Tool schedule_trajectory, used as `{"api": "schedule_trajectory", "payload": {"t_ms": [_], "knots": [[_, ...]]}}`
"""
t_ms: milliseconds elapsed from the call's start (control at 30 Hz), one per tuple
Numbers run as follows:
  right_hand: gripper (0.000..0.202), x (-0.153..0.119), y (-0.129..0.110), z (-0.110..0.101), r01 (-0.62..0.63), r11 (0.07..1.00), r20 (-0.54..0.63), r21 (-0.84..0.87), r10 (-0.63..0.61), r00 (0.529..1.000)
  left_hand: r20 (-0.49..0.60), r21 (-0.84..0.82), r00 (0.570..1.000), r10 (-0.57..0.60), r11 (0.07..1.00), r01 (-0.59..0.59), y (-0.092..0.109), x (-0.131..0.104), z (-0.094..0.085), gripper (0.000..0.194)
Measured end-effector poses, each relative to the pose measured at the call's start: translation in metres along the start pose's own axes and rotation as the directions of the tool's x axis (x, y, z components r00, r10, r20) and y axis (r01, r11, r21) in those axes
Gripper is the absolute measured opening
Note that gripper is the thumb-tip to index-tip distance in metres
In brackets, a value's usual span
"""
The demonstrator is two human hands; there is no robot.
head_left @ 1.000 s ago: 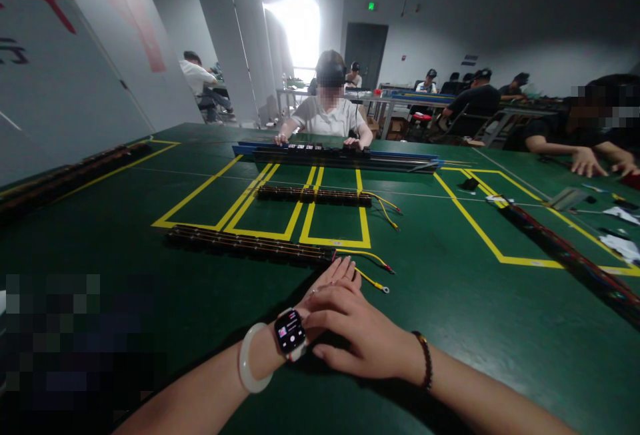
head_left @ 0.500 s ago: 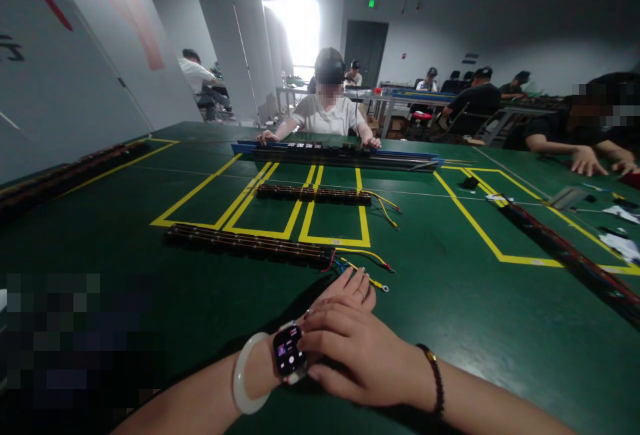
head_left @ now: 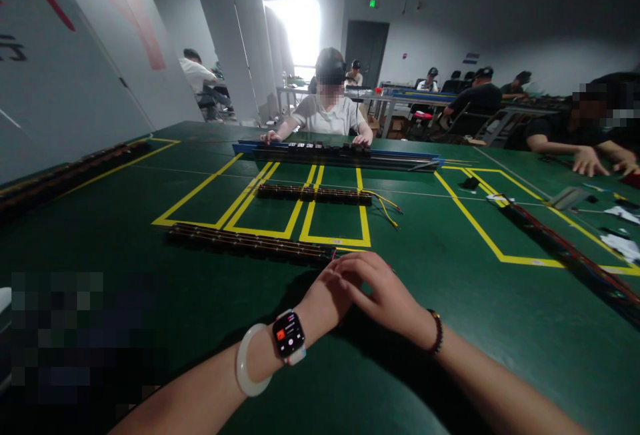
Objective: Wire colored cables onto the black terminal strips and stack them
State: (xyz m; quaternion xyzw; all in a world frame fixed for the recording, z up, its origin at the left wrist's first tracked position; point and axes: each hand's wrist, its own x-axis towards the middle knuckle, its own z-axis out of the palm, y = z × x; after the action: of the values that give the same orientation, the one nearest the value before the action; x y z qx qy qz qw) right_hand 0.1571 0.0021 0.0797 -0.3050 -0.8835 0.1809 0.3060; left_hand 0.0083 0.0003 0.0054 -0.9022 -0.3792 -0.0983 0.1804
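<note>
Two hands appear in the head view: we find the right hand [head_left: 384,290] overlapping the left hand [head_left: 323,300], hiding its fingers, so we cannot tell what either holds. At ten o'clock from them lies the dark wired strip [head_left: 250,243]. We judge that catching its yellow lead [head_left: 352,249] could drag it askew.

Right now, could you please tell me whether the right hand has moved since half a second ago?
Yes: the right hand has moved forward, closer to the right end of the nearest black strip.
</note>
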Motion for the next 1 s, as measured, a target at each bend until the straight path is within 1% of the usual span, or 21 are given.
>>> {"api": "schedule_trajectory", "payload": {"t_ms": [33,100,167,233,333,400,467,533,567,667,733,800,833,900,933,1000], "knots": [[0.021,0.001,0.01,0.0,-0.043,0.999,-0.047,-0.018,0.042,0.998,0.013,0.002,1.0,0.01,1.0,-0.01,-0.001,0.003,-0.007,0.035],[0.022,0.001,0.033,0.001,-0.131,0.989,-0.127,-0.072,0.122,0.984,0.091,-0.022,0.996,-0.023,0.999,0.025,-0.003,0.01,-0.019,0.026],[0.024,-0.001,0.057,0.006,-0.202,0.972,-0.152,-0.124,0.182,0.971,0.158,-0.068,0.982,-0.1,0.991,0.112,-0.005,0.013,-0.028,0.022],[0.027,-0.006,0.078,0.012,-0.258,0.953,-0.126,-0.158,0.24,0.963,0.237,-0.111,0.952,-0.191,0.969,0.222,-0.006,0.014,-0.032,0.027],[0.028,-0.012,0.101,0.019,-0.323,0.931,-0.039,-0.168,0.322,0.946,0.376,-0.181,0.867,-0.327,0.892,0.415,-0.006,0.014,-0.03,0.032],[0.027,-0.014,0.109,0.02,-0.351,0.928,0.032,-0.127,0.357,0.933,0.443,-0.251,0.812,-0.381,0.816,0.52,-0.007,0.014,-0.029,0.03],[0.029,-0.014,0.11,0.019,-0.385,0.922,0.108,-0.033,0.386,0.916,0.486,-0.341,0.776,-0.403,0.73,0.592,-0.009,0.015,-0.028,0.027],[0.032,-0.014,0.109,0.017,-0.431,0.898,0.18,0.09,0.411,0.893,0.542,-0.449,0.739,-0.399,0.606,0.657,-0.013,0.017,-0.027,0.025],[0.034,-0.013,0.108,0.016,-0.452,0.88,0.207,0.146,0.419,0.884,0.583,-0.505,0.717,-0.381,0.521,0.688,-0.015,0.018,-0.026,0.024],[0.035,-0.014,0.105,0.016,-0.473,0.846,0.223,0.247,0.426,0.877,0.704,-0.63,0.66,-0.264,0.197,0.751,-0.019,0.022,-0.022,0.022],[0.033,-0.014,0.104,0.017,-0.468,0.84,0.219,0.274,0.42,0.881,0.741,-0.657,0.642,-0.197,-0.021,0.753,-0.018,0.025,-0.019,0.019],[0.033,-0.015,0.105,0.019,-0.467,0.831,0.236,0.303,0.409,0.881,0.758,-0.653,0.632,-0.165,-0.192,0.733,-0.015,0.027,-0.016,0.014],[0.034,-0.015,0.105,0.019,-0.466,0.825,0.246,0.319,0.403,0.881,0.76,-0.648,0.63,-0.156,-0.254,0.718,-0.013,0.027,-0.014,0.012],[0.036,-0.016,0.106,0.02,-0.461,0.816,0.254,0.348,0.391,0.884,0.755,-0.646,0.637,-0.154,-0.34,0.683,-0.009,0.027,-0.011,0.008],[0.037,-0.016,0.106,0.02,-0.456,0.814,0.252,0.36,0.385,0.888,0.749,-0.649,0.643,-0.159,-0.369,0.665,-0.008,0.026,-0.008,0.008],[0.038,-0.017,0.107,0.02,-0.444,0.812,0.253,0.379,0.371,0.894,0.741,-0.653,0.651,-0.167,-0.406,0.639,-0.007,0.024,-0.004,0.016]]}}
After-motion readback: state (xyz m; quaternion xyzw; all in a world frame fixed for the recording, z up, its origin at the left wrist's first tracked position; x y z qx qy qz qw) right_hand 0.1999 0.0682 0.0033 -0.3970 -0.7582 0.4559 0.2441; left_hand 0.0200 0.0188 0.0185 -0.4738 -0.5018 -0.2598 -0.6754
